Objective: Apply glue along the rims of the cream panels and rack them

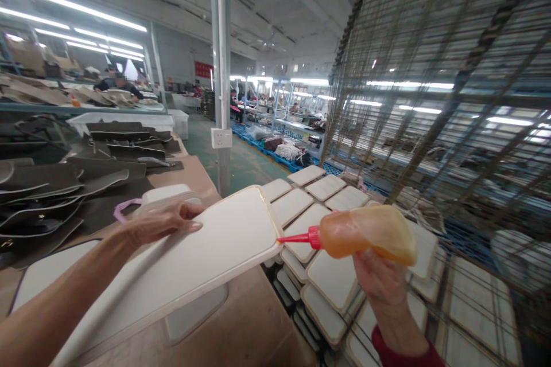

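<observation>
My left hand (167,222) pinches the edge of a long white panel (224,235) with rounded corners, thumb on top and fingers curled at its far edge. The panel is tilted above the brown work surface. In my right hand (381,278) is a squeeze bottle (365,235) of amber liquid, lying on its side with a red cap and nozzle. The nozzle tip touches the panel's right edge near a corner. A thin yellowish line of glue runs along that edge. Beneath the panel, part of another white piece (196,315) shows.
Stacked white panels with yellowish edges (333,275) stand to the right, beside a raised wire rack (430,80). Dark leather-like pieces (55,189) pile up at left. A post with a socket (221,137) rises beyond the table (253,327). A person (118,85) works far left.
</observation>
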The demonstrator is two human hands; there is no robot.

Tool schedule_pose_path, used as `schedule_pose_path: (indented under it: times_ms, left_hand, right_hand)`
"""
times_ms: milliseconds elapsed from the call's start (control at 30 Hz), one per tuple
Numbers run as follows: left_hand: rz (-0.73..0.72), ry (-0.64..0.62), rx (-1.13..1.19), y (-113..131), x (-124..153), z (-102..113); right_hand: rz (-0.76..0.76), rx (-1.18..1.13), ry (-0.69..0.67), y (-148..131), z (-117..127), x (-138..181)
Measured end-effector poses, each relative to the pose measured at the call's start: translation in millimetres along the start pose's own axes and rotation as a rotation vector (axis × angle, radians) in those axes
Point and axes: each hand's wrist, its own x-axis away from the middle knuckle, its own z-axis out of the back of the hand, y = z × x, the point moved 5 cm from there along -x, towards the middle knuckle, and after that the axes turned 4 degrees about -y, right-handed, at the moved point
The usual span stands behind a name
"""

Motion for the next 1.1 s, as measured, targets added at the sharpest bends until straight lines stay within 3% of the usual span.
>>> schedule_pose_path:
  times_ms: [67,133,367,633,1100]
  left_hand:
    - [0.029,-0.099,0.041,-5,-2,-6]
    - [0.025,-0.119,0.078,-9,-5,-8]
    - [-0.010,-0.027,0.133,-23,-10,-15]
    - [-0.020,0.108,0.165,-34,-10,-21]
    - [-0.024,0.139,0.220,-39,-9,-33]
  right_hand:
    - [0.003,0.004,0.025,3,0,5]
    - [0.014,0.005,0.067,5,0,10]
    - [0.068,0.029,0.200,12,-1,22]
    - [0.087,0.024,0.199,18,-3,20]
    - [0.105,-0.019,0.287,21,-9,12]
